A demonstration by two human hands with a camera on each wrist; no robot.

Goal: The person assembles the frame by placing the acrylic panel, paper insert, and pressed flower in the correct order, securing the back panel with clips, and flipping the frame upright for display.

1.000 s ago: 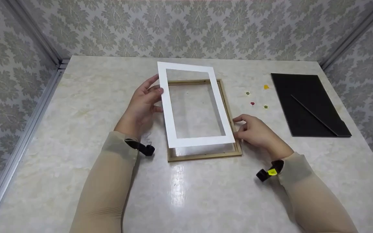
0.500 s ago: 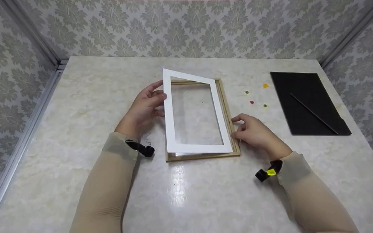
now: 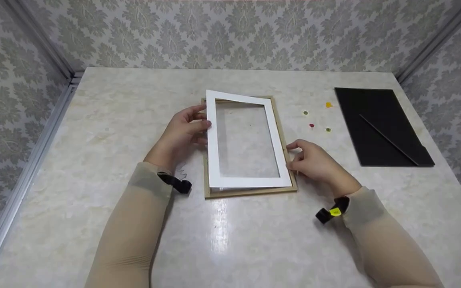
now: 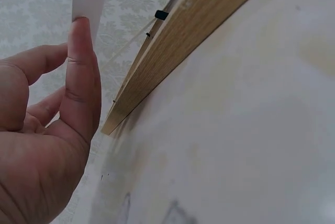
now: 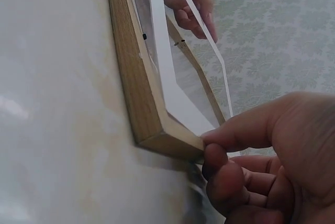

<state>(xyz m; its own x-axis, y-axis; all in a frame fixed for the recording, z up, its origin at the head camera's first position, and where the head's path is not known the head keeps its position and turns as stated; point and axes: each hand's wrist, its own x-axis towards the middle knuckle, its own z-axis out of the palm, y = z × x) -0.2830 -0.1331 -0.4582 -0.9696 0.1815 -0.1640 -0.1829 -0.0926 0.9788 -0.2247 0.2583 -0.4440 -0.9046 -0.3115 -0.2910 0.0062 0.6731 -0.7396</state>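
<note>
Patterned wallpaper (image 3: 222, 28) rises behind a pale table (image 3: 254, 240). Mid-picture, the left hand (image 3: 182, 130) pinches a white mat (image 3: 250, 182) by its left border, tilted over a wooden frame (image 3: 250, 194). Curled fingers of the right hand (image 3: 314, 162) touch the frame's right edge; whether they grip it, I can't tell. Towards the upper right, small flowers (image 3: 311, 126) lie beside a black board (image 3: 374, 148).

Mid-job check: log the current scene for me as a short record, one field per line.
Left hand: pinches the white mat by its left edge
Right hand: touches the right side of the wooden frame
Mat tilt: left edge raised above the frame, right edge lower
Mat seating: unclear at the right edge
Frame position: lying on the table
Right of frame: four small flower-like pieces
Farther right: black board, thin dark strip slanting across it
</note>
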